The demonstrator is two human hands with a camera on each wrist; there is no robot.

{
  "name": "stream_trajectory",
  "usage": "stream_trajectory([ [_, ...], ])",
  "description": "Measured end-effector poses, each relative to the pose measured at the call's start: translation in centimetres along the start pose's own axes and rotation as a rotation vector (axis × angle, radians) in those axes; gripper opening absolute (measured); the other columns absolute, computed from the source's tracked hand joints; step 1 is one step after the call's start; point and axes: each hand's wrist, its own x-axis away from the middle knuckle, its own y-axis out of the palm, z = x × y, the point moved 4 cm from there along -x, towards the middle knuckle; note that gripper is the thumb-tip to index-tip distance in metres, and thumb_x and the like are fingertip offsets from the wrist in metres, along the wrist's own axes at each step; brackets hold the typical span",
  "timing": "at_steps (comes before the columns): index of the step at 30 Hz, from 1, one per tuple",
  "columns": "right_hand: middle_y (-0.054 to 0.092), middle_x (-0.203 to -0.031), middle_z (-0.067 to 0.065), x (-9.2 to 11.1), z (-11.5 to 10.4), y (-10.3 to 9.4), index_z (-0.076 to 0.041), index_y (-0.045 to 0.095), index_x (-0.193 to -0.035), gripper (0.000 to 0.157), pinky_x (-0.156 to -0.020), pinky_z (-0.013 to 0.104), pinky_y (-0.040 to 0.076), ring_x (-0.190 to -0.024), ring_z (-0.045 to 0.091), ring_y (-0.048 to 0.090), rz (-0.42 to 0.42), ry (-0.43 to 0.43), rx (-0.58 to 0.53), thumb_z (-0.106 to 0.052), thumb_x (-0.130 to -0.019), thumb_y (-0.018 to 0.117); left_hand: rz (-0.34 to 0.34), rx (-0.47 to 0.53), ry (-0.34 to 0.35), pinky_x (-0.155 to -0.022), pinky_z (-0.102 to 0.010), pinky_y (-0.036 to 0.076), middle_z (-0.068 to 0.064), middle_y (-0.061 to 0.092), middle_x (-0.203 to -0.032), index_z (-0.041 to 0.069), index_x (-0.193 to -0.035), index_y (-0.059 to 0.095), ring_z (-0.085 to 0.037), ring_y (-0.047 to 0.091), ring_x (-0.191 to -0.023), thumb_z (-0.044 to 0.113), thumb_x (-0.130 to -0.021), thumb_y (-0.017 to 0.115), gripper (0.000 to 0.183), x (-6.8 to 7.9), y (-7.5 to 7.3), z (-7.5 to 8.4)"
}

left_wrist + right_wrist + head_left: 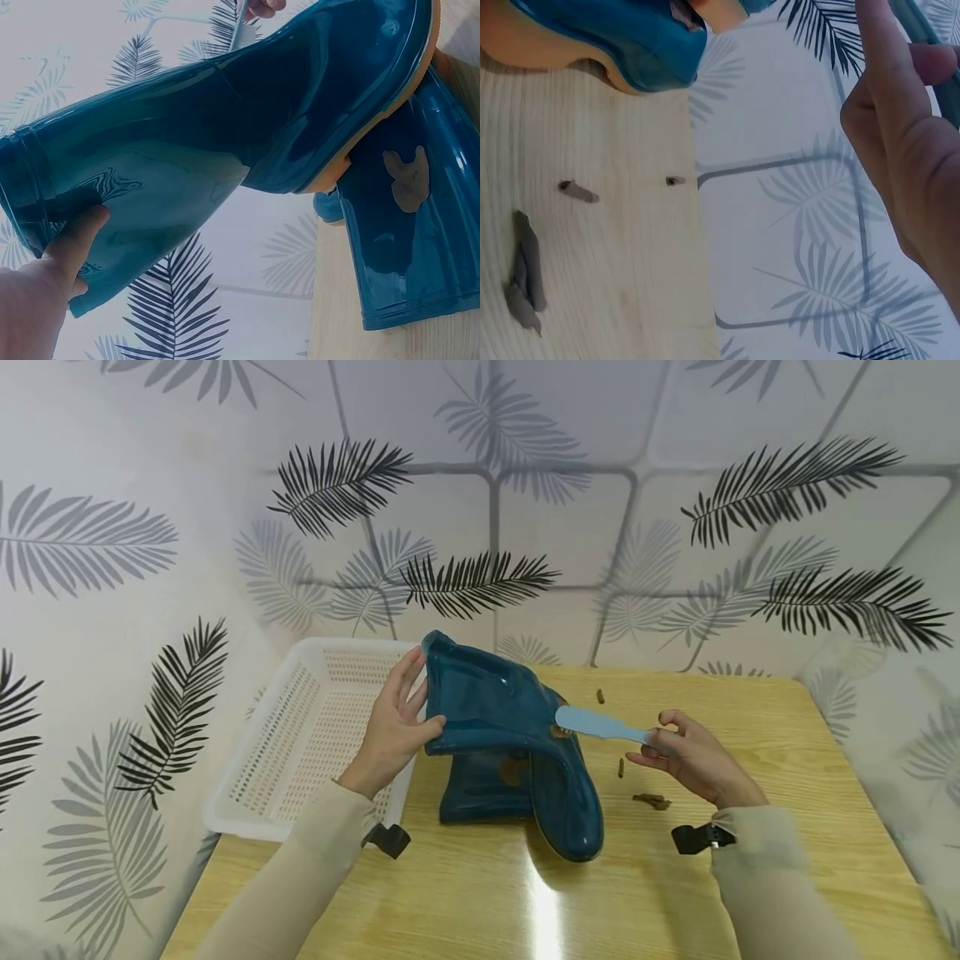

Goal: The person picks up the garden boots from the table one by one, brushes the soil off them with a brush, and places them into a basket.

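My left hand (397, 722) grips the shaft opening of a dark teal rubber boot (487, 702), held tilted above the table with its toe pointing down and toward me. My right hand (697, 760) pinches a flat light-blue tool (600, 724) with a broad rounded end; its exact kind is unclear. The tool's broad end meets the boot near a brown, mud-like patch at the heel. A second teal boot (480, 793) lies on its side beneath, partly hidden, with a brown patch (409, 180) on its shaft in the left wrist view.
A white perforated plastic basket (258, 760) stands at the left of the wooden table (465, 902). Several small brown lumps, including a larger one (651, 800), lie right of the boots. A wall covering with leaf patterns (562, 527) rises behind the table.
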Motion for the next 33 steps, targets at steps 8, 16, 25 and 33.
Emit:
stream_trajectory([
  [8,0.045,-0.083,0.003,0.7,1.9,-0.9,-0.010,0.024,-0.102,0.023,-0.095,0.038,0.052,-0.071,0.015,0.053,0.029,0.055,0.071,-0.001,-0.104,0.045,0.009,0.004,-0.006,-0.073,-0.023,0.046,-0.004,0.003,-0.167,0.009,-0.160,0.009,-0.025,0.009,-0.152,-0.025,-0.082,0.050,0.095,0.2,0.1,-0.2],
  [16,0.049,-0.084,0.003,1.9,1.1,-2.9,-0.011,0.024,-0.105,0.024,-0.094,0.036,0.052,-0.077,0.015,0.060,0.075,0.043,0.029,-0.003,-0.105,0.046,0.007,0.001,0.001,-0.072,-0.023,0.046,-0.004,0.003,-0.167,0.008,-0.160,0.009,-0.025,0.009,-0.152,-0.025,-0.082,0.050,0.094,0.1,0.1,0.0],
  [25,0.048,-0.083,0.002,0.6,1.4,-0.9,-0.011,0.027,-0.103,0.021,-0.095,0.038,0.052,-0.074,0.014,0.054,0.018,0.014,0.026,-0.001,-0.104,0.047,0.003,-0.005,-0.002,-0.073,-0.023,0.045,-0.005,0.002,-0.167,0.007,-0.160,0.008,-0.025,0.008,-0.152,-0.025,-0.083,0.049,0.093,0.2,0.0,-0.1],
  [33,0.049,-0.084,0.004,1.5,2.5,-1.8,-0.010,0.024,-0.103,0.024,-0.095,0.037,0.052,-0.077,0.016,0.061,0.036,0.062,0.061,-0.002,-0.104,0.046,0.012,0.003,-0.005,-0.073,-0.023,0.046,-0.004,0.003,-0.167,0.009,-0.160,0.009,-0.025,0.009,-0.152,-0.025,-0.083,0.049,0.094,0.2,-0.2,-0.1],
])
